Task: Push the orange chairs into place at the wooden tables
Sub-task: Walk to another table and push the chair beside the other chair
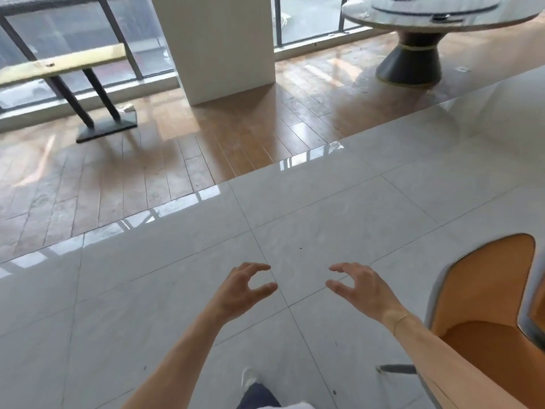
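An orange chair (483, 296) with a grey outer shell stands at the lower right on the grey tiles, partly cut off by the frame edge. A wooden table (63, 62) on dark metal legs stands far off at the upper left by the windows. My left hand (244, 286) and my right hand (358, 286) hover side by side over the tiled floor, fingers curled and apart, holding nothing. My right forearm passes in front of the chair's seat; neither hand touches the chair.
A white pillar (218, 45) rises at the top centre. A round marble table (427, 13) on a dark pedestal stands at the upper right. Wood flooring (147, 160) meets grey tiles (295, 208) along a diagonal line. My shoe (249, 377) shows below.
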Available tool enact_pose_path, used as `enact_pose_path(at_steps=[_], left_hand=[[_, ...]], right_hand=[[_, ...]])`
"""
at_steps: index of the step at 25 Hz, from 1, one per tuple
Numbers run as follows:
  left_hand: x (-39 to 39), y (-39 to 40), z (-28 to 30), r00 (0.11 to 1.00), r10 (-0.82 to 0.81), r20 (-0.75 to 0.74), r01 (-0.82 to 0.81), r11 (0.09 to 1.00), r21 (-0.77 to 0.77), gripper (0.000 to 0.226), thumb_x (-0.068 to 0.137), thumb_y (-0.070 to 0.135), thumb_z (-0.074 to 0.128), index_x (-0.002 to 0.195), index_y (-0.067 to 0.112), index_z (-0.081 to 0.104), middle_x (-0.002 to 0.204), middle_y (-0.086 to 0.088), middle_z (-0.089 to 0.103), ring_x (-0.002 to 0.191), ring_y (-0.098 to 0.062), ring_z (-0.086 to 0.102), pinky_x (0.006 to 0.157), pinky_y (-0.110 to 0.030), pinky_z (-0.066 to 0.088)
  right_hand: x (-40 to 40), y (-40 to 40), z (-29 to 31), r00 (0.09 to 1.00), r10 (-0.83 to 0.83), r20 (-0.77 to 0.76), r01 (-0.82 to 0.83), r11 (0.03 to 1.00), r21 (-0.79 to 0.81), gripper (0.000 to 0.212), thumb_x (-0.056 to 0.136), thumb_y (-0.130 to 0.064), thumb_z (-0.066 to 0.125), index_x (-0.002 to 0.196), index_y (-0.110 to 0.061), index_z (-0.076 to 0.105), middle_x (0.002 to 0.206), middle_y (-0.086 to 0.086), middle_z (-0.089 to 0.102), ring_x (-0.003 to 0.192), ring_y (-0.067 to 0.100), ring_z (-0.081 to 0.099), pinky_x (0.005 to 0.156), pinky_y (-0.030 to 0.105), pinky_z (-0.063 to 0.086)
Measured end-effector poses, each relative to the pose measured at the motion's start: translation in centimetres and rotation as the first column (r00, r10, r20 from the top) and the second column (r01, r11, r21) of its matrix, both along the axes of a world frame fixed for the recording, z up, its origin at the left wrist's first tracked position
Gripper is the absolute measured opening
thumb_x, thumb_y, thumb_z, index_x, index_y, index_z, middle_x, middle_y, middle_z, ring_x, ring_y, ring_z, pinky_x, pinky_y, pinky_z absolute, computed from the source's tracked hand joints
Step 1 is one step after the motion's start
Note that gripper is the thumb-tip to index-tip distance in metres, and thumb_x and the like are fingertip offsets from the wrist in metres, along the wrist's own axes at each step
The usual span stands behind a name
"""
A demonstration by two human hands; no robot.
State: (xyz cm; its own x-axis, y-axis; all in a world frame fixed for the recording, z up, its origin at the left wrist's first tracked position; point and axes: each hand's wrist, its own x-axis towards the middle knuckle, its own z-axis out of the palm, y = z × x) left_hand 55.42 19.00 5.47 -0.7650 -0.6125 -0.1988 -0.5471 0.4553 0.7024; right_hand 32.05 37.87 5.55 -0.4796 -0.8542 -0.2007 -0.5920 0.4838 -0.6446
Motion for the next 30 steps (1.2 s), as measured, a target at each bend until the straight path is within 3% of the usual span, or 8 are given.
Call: enact_pose_path(at_steps=[8, 14, 19, 22, 26, 30], left_hand=[[-15.3, -15.0, -3.0, 0.983, -0.180, -0.037, 0.182, 0.982, 0.052, 0.050, 0.081, 0.060, 0.065, 0.126, 0.039, 0.057, 0.131, 0.016, 0.052, 0.127, -0.008, 0.044, 0.107, -0.031, 0.034], [-31.3, -22.8, -2.6, 0.904, -0.425, -0.042, 0.427, 0.897, 0.115, 0.055, 0.078, 0.066, 0.062, 0.126, 0.039, 0.058, 0.131, 0.015, 0.054, 0.127, -0.007, 0.045, 0.108, -0.035, 0.037], [-45.8, -19.6, -1.9, 0.696, -0.716, -0.058, 0.717, 0.687, 0.119, 0.055, 0.079, 0.067, 0.060, 0.127, 0.041, 0.056, 0.132, 0.020, 0.051, 0.127, -0.003, 0.042, 0.103, -0.027, 0.034], [-54.3, -15.1, -2.0, 0.518, -0.854, -0.037, 0.854, 0.514, 0.086, 0.054, 0.081, 0.064, 0.060, 0.128, 0.039, 0.056, 0.133, 0.018, 0.051, 0.127, -0.003, 0.040, 0.099, -0.024, 0.030], [-64.0, -6.9, -1.6, 0.278, -0.960, 0.018, 0.959, 0.278, 0.051, 0.050, 0.084, 0.059, 0.063, 0.128, 0.038, 0.056, 0.132, 0.017, 0.051, 0.126, -0.005, 0.043, 0.099, -0.024, 0.032], [-70.3, 1.7, -0.6, 0.031, -0.999, 0.037, 0.999, 0.032, 0.041, 0.050, 0.082, 0.062, 0.061, 0.127, 0.041, 0.055, 0.133, 0.020, 0.051, 0.126, -0.003, 0.042, 0.098, -0.023, 0.031]], right_hand=[[-11.7, -9.4, -1.7, 0.971, -0.240, -0.006, 0.240, 0.970, 0.038, 0.043, 0.086, -0.056, 0.059, 0.124, -0.035, 0.059, 0.124, -0.014, 0.059, 0.121, 0.009, 0.049, 0.096, 0.027, 0.040], [-20.0, -12.4, 0.2, 0.871, -0.490, -0.045, 0.492, 0.866, 0.090, 0.044, 0.087, -0.058, 0.057, 0.125, -0.035, 0.057, 0.126, -0.014, 0.058, 0.122, 0.010, 0.049, 0.096, 0.028, 0.042], [-25.1, -7.9, 0.9, 0.701, -0.709, -0.080, 0.713, 0.692, 0.113, 0.046, 0.089, -0.057, 0.055, 0.129, -0.033, 0.055, 0.132, -0.011, 0.056, 0.124, 0.012, 0.047, 0.100, 0.031, 0.042], [-27.5, -3.5, 0.6, 0.547, -0.832, -0.089, 0.837, 0.542, 0.077, 0.047, 0.089, -0.055, 0.056, 0.129, -0.030, 0.056, 0.133, -0.009, 0.057, 0.123, 0.013, 0.050, 0.100, 0.032, 0.043], [-28.6, 3.2, -0.6, 0.294, -0.952, -0.087, 0.956, 0.290, 0.048, 0.049, 0.089, -0.057, 0.055, 0.130, -0.030, 0.056, 0.134, -0.009, 0.056, 0.122, 0.010, 0.051, 0.096, 0.029, 0.045], [-28.0, 7.9, -1.0, 0.093, -0.992, -0.083, 0.993, 0.087, 0.079, 0.049, 0.088, -0.063, 0.051, 0.128, -0.036, 0.055, 0.135, -0.015, 0.054, 0.129, 0.007, 0.045, 0.102, 0.034, 0.044]])
